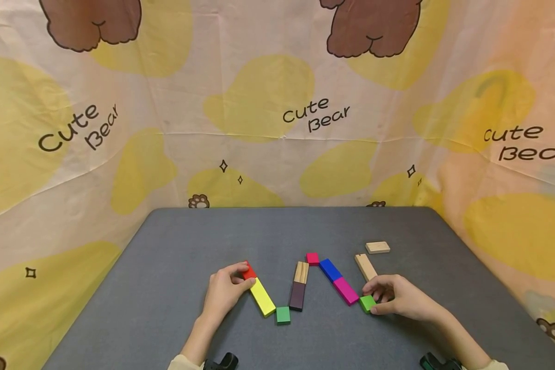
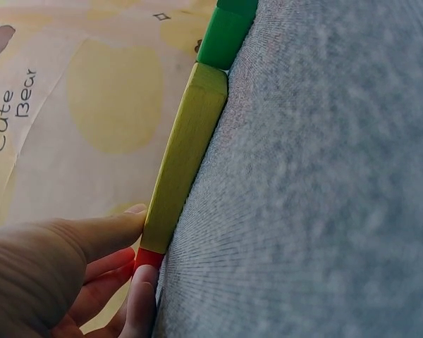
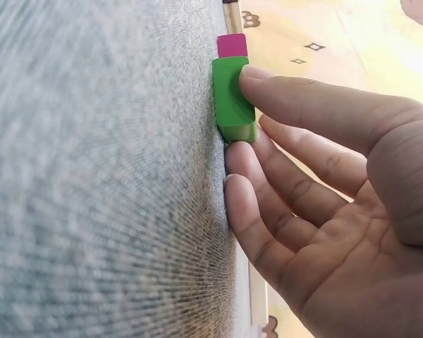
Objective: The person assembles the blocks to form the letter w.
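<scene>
My left hand (image 1: 224, 289) pinches the red wooden block (image 1: 248, 271) at the left end of a zigzag row; its thumb is right by the seam with the yellow block (image 1: 263, 298). A darker green block (image 1: 283, 316) sits at the yellow one's near end. At the row's right, my right hand (image 1: 400, 298) holds the bright green block (image 1: 367, 303) between thumb and fingers. In the right wrist view the thumb lies on the green block's (image 3: 233, 95) side, with the magenta block (image 3: 233, 45) behind it. The lower fingers are loosely bent near the table.
Mid-row lie a dark purple-brown block (image 1: 297, 297), a striped wooden one (image 1: 301, 272), a crimson one (image 1: 312, 259), and a blue one (image 1: 330, 269). Two plain wooden blocks lie beyond my right hand, one near its fingers (image 1: 365, 267), the other farther back. A printed cloth hangs behind the grey table (image 1: 203, 231).
</scene>
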### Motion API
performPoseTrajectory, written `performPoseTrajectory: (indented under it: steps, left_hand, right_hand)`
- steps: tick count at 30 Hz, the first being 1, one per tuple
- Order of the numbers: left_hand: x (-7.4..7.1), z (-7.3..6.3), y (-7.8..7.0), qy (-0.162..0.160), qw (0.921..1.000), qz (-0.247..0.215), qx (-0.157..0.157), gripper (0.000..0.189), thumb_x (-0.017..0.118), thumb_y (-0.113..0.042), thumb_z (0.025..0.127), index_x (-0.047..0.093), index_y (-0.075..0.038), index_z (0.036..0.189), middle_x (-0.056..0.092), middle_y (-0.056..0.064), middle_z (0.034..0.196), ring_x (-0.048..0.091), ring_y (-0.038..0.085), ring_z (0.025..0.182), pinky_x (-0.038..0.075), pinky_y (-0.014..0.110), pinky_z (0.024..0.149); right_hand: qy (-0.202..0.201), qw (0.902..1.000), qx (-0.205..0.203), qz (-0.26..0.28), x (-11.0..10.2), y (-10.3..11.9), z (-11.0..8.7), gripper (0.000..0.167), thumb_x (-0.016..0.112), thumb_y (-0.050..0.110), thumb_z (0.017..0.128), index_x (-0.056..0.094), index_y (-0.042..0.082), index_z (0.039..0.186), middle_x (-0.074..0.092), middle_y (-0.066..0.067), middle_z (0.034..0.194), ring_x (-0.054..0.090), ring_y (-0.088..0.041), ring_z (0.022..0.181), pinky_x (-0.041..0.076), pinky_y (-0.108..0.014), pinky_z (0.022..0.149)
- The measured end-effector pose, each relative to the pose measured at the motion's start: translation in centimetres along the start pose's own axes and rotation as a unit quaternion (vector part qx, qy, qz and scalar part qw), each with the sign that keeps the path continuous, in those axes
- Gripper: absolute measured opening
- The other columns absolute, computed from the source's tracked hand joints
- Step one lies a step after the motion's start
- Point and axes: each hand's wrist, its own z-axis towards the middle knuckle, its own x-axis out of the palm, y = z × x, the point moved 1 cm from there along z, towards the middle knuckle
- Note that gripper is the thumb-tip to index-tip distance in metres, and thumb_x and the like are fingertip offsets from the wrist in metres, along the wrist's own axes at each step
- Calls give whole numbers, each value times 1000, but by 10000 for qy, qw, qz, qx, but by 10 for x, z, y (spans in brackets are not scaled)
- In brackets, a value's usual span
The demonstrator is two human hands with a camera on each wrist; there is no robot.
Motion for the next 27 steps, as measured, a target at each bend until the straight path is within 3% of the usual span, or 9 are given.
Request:
performPoseTrajectory:
  steps: [27]
  left_hand:
    - [0, 0, 0, 0, 10000, 48, -25, 40, 84, -15, 79, 73, -3, 115, 69, 2, 119, 64, 7, 72, 49, 26, 61]
  right_hand:
    - [55, 9999, -151, -42, 2, -4, 0, 33, 81, 16, 83, 67, 2, 110, 64, -7, 94, 60, -23, 82, 52, -29, 69]
